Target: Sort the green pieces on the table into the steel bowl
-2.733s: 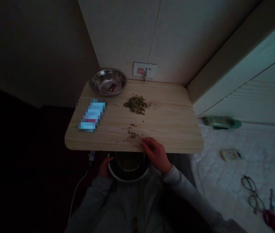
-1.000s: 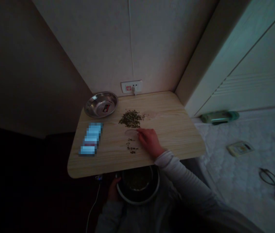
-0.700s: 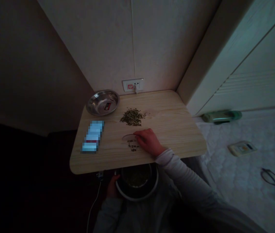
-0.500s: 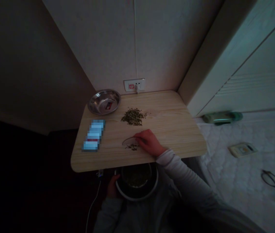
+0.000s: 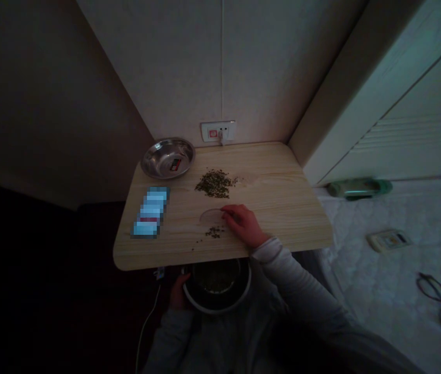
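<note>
My right hand [image 5: 243, 224] is closed over the table, pinching a thin translucent round lid [image 5: 210, 215] by its right side. Just in front of the lid lies a small scatter of dark green grains [image 5: 214, 232], with a few strays toward the front edge. Farther back is a larger heap of the same-looking grains [image 5: 215, 184]. Below the table edge, my left hand [image 5: 178, 293] grips the left side of a dark pot with a pale rim [image 5: 217, 311]. Its contents are too dim to name, and the table hides its far part.
A steel bowl [image 5: 161, 158] stands at the table's back left, with a lit phone [image 5: 150, 213] in front of it. Behind the table [image 5: 282, 208] is a wall socket [image 5: 218, 132]. On the bed to the right lie a green bottle [image 5: 358, 188], a pale device [image 5: 388, 240] and glasses [image 5: 434, 291].
The lid has moved slightly away from the small scatter of grains, toward the heap. A few grains now lie nearer the front edge. My left hand still holds the pot.
</note>
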Demonstrator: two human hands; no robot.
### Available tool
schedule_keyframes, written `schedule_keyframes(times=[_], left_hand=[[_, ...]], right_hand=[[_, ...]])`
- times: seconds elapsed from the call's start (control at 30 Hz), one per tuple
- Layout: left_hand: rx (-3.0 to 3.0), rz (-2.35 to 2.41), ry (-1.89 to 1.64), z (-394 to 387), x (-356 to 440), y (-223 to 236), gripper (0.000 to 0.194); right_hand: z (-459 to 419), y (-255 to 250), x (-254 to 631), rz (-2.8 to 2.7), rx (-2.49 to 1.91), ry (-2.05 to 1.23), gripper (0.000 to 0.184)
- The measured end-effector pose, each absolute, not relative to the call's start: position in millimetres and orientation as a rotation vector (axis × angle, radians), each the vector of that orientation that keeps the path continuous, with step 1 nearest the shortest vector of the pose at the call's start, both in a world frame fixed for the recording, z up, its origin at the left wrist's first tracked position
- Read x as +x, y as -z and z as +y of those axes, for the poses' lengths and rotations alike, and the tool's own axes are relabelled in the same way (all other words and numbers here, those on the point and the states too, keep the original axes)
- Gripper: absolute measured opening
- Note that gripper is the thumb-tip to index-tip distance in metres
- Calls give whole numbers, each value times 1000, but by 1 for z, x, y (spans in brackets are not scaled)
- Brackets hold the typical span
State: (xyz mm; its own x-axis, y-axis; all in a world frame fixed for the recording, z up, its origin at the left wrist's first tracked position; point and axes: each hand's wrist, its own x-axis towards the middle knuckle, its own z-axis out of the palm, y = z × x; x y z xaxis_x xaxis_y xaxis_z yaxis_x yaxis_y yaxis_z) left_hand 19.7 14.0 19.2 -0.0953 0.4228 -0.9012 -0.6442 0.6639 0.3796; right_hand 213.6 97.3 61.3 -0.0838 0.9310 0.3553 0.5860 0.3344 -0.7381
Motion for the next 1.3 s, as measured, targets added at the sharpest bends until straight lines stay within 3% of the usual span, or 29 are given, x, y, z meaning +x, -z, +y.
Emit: schedule_keyframes(times=[0.57, 0.73, 1.3], left_hand=[[-117, 1482, -1064, 13, -2, -14, 21], [-101, 1525, -1062, 15, -6, -14, 26], [-88, 1510, -1127, 8, -29, 16, 16]], right_hand=[[62, -63, 202, -1773, -1372, -671, 22], [59, -64, 192, -1830, -1386, -600, 20], [62, -67, 177, -2123, -1354, -510, 21]])
